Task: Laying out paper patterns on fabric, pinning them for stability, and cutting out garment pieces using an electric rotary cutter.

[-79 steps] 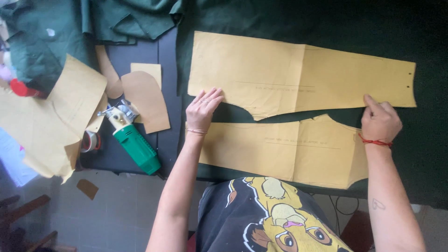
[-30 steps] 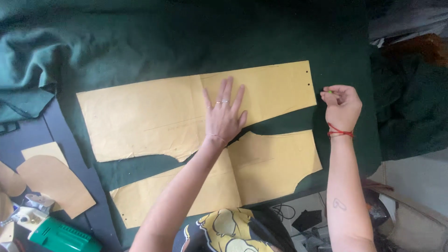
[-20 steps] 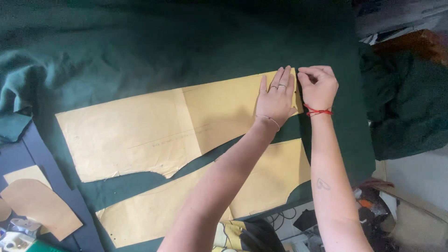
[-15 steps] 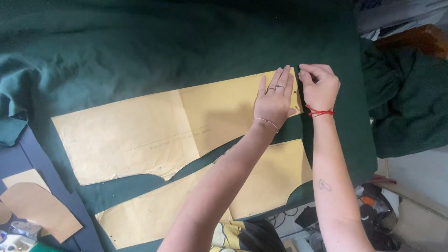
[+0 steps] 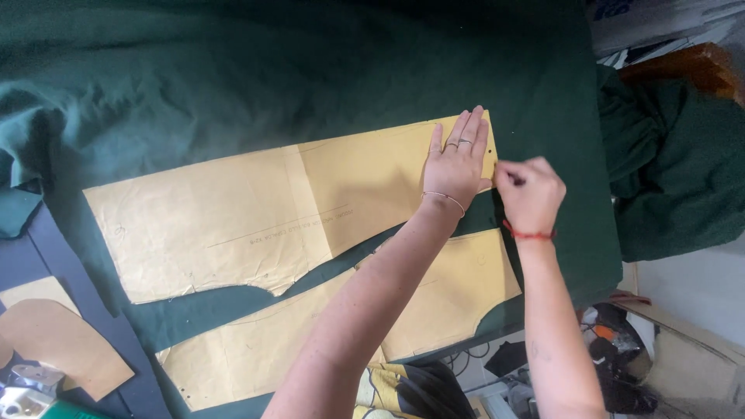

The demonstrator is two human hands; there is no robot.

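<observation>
The left hand lies flat, fingers spread, pressing the right end of the upper yellow paper pattern piece onto the green fabric that covers the desk. Just right of it, the right hand is curled at the pattern's end edge, fingertips pinched; whether it holds a marker or pin I cannot tell. The step looks like fixing or marking this edge. Below both wrists lies a 2nd pattern piece. Next calls for steady pressure so the paper doesn't slide.
</observation>
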